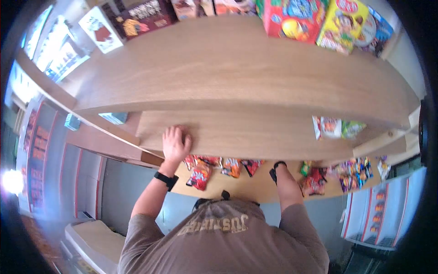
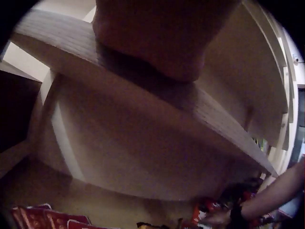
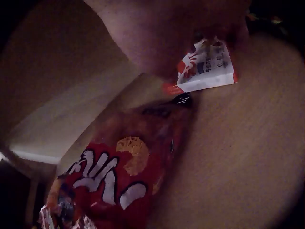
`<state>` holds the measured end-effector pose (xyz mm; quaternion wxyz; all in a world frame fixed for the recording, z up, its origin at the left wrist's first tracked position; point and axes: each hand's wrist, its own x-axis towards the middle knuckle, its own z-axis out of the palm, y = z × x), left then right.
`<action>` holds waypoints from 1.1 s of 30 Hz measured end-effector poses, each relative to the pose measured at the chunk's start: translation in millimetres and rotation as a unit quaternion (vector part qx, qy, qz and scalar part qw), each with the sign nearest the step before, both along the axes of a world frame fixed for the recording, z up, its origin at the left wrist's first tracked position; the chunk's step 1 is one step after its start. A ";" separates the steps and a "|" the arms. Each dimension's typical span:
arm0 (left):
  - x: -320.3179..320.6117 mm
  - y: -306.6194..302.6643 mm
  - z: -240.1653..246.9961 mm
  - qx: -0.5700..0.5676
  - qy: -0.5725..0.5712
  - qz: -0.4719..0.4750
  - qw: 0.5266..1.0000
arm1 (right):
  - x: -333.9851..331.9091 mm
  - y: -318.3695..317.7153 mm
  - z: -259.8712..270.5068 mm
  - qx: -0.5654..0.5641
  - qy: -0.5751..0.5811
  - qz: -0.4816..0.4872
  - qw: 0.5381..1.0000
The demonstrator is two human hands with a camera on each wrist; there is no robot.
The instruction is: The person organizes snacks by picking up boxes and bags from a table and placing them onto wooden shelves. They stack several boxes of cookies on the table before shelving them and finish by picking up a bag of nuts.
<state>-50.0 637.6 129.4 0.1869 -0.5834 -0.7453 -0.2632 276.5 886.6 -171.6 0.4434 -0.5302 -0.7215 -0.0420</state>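
Observation:
My left hand (image 1: 175, 144) rests on the middle wooden shelf (image 1: 246, 132) near its front edge, holding nothing. In the head view my right hand is hidden under that shelf, with only the forearm (image 1: 289, 187) showing. The right wrist view shows my right hand (image 3: 176, 38) over the lower shelf, gripping a red and white snack packet (image 3: 214, 69); most of its fingers are hidden. Close below it lies a red chip bag (image 3: 119, 176) with white lettering and a round chip picture.
On the lower shelf lie several red snack bags (image 1: 199, 176) at left and colourful packets (image 1: 356, 173) at right. A snack bag (image 1: 328, 128) stands at the middle shelf's right end. Boxes, among them a red one (image 1: 294, 20), line the top shelf (image 1: 228, 59).

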 end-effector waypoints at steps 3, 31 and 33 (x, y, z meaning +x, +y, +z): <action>-0.2 -0.7 1.5 -0.009 -0.007 0.009 1.000 | -10.4 11.9 24.3 -0.005 0.081 0.025 0.996; 3.9 -5.3 12.8 0.004 -0.017 0.003 1.000 | 20.2 -8.0 44.4 -0.363 0.490 0.038 0.792; 1.9 -7.0 9.9 -0.005 -0.023 0.003 1.000 | 45.1 -6.1 35.5 -0.386 0.506 0.031 0.771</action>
